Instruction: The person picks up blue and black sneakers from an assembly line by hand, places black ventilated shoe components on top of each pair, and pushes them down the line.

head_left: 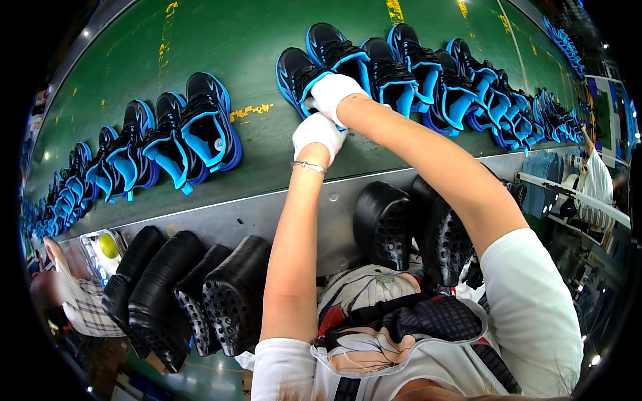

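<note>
Both my hands wear white gloves and meet at the heel end of a black sneaker (295, 75) with bright blue lining and sole edge. It lies toe-away on the green belt, at the left end of the right-hand group of sneakers. My right hand (336, 97) is closed over its collar, with the fingertips hidden. Just below, my left hand (319, 138) is closed at the heel, its fingers bunched together against the shoe. The gloves cover most of the opening. Right beside it stands a matching sneaker (338, 50).
More sneakers (207, 123) line the belt (254, 40) on the left. Black tube-like forms with dotted ends (234, 294) hang along the metal edge (301, 207) nearest me. At the far left a person in a checked top (90, 307) is beside the line; another sits far right.
</note>
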The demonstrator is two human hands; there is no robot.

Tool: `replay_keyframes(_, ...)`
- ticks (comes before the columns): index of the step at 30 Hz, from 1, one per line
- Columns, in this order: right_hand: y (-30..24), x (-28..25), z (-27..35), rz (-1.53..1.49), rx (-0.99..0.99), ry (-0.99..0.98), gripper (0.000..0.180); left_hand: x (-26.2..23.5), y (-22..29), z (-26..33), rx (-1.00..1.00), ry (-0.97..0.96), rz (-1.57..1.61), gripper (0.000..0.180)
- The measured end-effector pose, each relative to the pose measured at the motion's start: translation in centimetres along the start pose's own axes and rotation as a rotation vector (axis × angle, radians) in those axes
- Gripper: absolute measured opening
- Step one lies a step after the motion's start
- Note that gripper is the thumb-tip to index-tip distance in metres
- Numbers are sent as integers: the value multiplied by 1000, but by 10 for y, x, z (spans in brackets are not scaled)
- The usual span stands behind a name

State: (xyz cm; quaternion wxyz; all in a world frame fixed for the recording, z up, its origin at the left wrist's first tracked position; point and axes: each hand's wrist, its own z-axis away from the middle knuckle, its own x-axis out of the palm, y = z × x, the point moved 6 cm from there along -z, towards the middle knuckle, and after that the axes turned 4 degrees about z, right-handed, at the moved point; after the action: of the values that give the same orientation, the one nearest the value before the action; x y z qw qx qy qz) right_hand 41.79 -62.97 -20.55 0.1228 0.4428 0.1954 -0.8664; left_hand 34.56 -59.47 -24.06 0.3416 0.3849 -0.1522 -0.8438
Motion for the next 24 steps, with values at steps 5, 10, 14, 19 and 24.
replay_keyframes(5,-8,-12,8,-27,171,1,27,-4,2,10,32,90,-87,52)
replay_keyframes(10,5,-63,88,-58,-172,-67,45,-12,13,31,39,213,-65,51)
replay_keyframes(14,81,-126,208,-113,-164,71,48,-19,-15,39,242,408,-45,44)
replay_keyframes(19,283,-132,394,-224,329,676,37,-11,-5,76,328,546,15,54)
replay_keyframes(24,407,-52,542,-409,841,679,29,5,-7,130,356,726,39,58)
